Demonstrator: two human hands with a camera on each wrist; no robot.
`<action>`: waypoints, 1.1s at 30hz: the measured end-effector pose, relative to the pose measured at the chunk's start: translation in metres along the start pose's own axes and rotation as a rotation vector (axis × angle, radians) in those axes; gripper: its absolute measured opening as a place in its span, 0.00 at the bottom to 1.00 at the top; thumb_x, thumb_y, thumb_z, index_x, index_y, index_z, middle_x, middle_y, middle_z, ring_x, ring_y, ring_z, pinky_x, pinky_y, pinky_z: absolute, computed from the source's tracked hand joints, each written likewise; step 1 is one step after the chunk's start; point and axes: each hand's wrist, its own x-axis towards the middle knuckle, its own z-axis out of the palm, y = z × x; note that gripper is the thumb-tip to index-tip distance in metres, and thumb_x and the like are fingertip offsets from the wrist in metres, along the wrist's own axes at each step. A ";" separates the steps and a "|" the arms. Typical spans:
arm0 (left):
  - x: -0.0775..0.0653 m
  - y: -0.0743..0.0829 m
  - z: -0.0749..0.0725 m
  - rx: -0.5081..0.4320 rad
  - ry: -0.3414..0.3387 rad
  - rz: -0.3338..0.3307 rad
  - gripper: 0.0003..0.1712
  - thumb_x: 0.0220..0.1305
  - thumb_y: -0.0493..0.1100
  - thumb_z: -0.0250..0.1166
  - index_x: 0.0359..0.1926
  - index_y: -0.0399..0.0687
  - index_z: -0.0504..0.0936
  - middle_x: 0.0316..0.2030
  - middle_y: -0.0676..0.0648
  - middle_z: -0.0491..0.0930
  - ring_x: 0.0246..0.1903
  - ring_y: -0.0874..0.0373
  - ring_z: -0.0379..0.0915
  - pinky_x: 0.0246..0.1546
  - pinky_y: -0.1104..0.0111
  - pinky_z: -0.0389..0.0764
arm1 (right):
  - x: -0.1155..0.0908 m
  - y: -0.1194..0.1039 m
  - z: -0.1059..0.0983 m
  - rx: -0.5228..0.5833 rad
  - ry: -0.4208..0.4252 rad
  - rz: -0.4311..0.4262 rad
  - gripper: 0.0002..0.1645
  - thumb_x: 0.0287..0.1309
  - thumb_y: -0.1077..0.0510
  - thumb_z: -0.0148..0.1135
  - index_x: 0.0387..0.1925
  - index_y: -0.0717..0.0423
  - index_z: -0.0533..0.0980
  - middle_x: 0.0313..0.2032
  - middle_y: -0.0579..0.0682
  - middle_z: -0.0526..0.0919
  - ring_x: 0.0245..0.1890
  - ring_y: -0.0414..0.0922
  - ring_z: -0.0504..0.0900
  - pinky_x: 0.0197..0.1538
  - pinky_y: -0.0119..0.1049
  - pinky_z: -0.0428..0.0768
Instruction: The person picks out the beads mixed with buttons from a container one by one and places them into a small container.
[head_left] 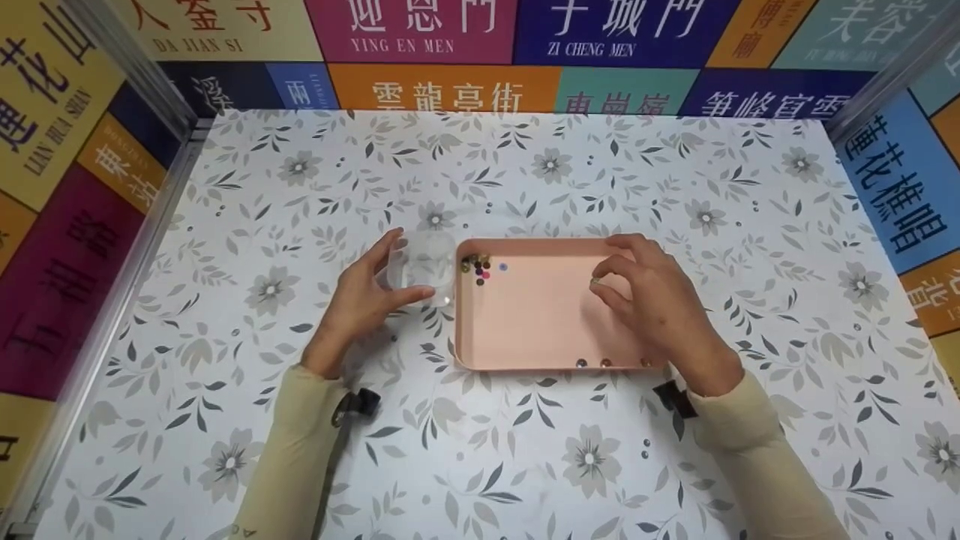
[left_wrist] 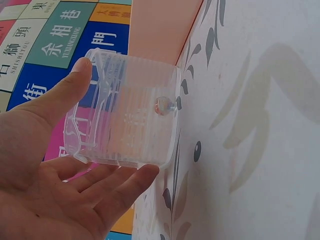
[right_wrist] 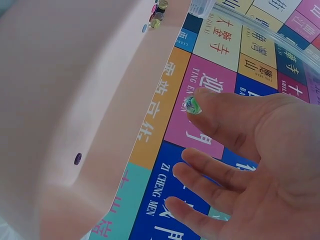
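Left hand (head_left: 364,285) had a clear box (left_wrist: 135,130) gripped right by the pink tray (head_left: 536,319)'s left edge, one marble (left_wrist: 162,106) inside. Right hand (head_left: 656,304) pinched a greenish bead (right_wrist: 192,105) over the tray, which had beads (head_left: 480,271) bunched near its far left corner, plus a few marbles (head_left: 606,363) along the near edge.

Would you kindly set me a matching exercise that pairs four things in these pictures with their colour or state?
1. Tray
2. Box
3. Left hand
4. Right hand

A. Pinches a small greenish bead
B. Colourless and see-through
C. Peach-pink, with loose beads inside
D. Holds a clear container

Right pairs: 1-C, 2-B, 3-D, 4-A.
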 end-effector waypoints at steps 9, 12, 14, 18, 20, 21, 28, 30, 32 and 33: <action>0.001 0.000 0.000 -0.012 -0.001 -0.010 0.64 0.52 0.56 0.83 0.83 0.58 0.56 0.80 0.45 0.62 0.80 0.42 0.55 0.79 0.51 0.63 | 0.004 -0.006 0.002 0.013 -0.011 -0.003 0.06 0.61 0.59 0.75 0.39 0.55 0.86 0.64 0.58 0.79 0.67 0.60 0.75 0.68 0.59 0.74; 0.002 0.000 0.000 -0.013 -0.005 -0.015 0.64 0.51 0.57 0.83 0.83 0.59 0.55 0.80 0.45 0.62 0.80 0.42 0.55 0.79 0.51 0.63 | 0.004 -0.007 0.003 0.016 -0.008 -0.005 0.06 0.61 0.59 0.75 0.39 0.55 0.86 0.64 0.58 0.79 0.68 0.59 0.75 0.69 0.59 0.73; 0.002 0.000 0.000 -0.014 -0.007 -0.019 0.64 0.51 0.57 0.83 0.83 0.59 0.56 0.80 0.44 0.62 0.80 0.42 0.55 0.79 0.51 0.64 | 0.004 -0.009 0.004 0.014 -0.005 -0.012 0.06 0.61 0.58 0.75 0.38 0.54 0.86 0.64 0.58 0.79 0.68 0.59 0.75 0.69 0.59 0.73; 0.002 0.002 0.000 -0.014 -0.008 -0.016 0.64 0.51 0.57 0.83 0.83 0.60 0.56 0.79 0.44 0.63 0.80 0.42 0.56 0.78 0.51 0.66 | 0.005 -0.011 0.006 0.017 0.003 -0.022 0.06 0.60 0.58 0.76 0.38 0.54 0.86 0.64 0.58 0.79 0.68 0.59 0.75 0.69 0.59 0.73; 0.002 0.002 0.000 -0.011 -0.007 -0.006 0.63 0.52 0.57 0.83 0.83 0.59 0.56 0.79 0.44 0.63 0.80 0.41 0.56 0.78 0.51 0.66 | 0.006 -0.012 0.006 0.019 0.007 -0.026 0.06 0.61 0.58 0.75 0.38 0.54 0.86 0.64 0.57 0.79 0.68 0.59 0.75 0.69 0.59 0.73; 0.002 0.002 -0.001 -0.008 -0.006 -0.002 0.63 0.52 0.56 0.83 0.83 0.58 0.56 0.79 0.44 0.63 0.80 0.41 0.57 0.78 0.51 0.66 | 0.006 -0.013 0.006 0.021 0.008 -0.028 0.06 0.61 0.58 0.75 0.38 0.54 0.86 0.64 0.57 0.79 0.68 0.59 0.75 0.69 0.59 0.73; 0.001 0.000 0.000 -0.011 -0.002 0.009 0.63 0.53 0.55 0.83 0.83 0.57 0.55 0.79 0.43 0.62 0.79 0.40 0.57 0.75 0.49 0.70 | 0.010 -0.018 0.010 0.040 -0.005 -0.031 0.06 0.61 0.58 0.75 0.38 0.55 0.86 0.64 0.57 0.79 0.69 0.60 0.74 0.73 0.57 0.70; 0.000 0.000 0.000 -0.010 -0.002 0.007 0.63 0.53 0.55 0.83 0.83 0.57 0.55 0.79 0.43 0.62 0.80 0.40 0.56 0.75 0.50 0.70 | 0.011 -0.019 0.011 0.043 -0.012 -0.026 0.06 0.61 0.58 0.75 0.39 0.55 0.86 0.64 0.57 0.79 0.69 0.61 0.73 0.74 0.57 0.70; 0.000 0.000 0.001 -0.010 -0.002 0.009 0.63 0.53 0.55 0.82 0.83 0.57 0.55 0.79 0.44 0.62 0.80 0.41 0.56 0.75 0.50 0.70 | 0.012 -0.021 0.012 0.044 -0.015 -0.026 0.06 0.61 0.58 0.75 0.38 0.55 0.86 0.64 0.57 0.79 0.69 0.62 0.73 0.74 0.58 0.70; 0.001 0.000 0.001 -0.010 -0.003 0.012 0.63 0.53 0.55 0.82 0.83 0.57 0.55 0.79 0.44 0.63 0.80 0.41 0.56 0.75 0.50 0.70 | 0.013 -0.022 0.012 0.043 -0.016 -0.026 0.06 0.61 0.58 0.75 0.38 0.54 0.86 0.64 0.57 0.79 0.68 0.62 0.73 0.74 0.58 0.69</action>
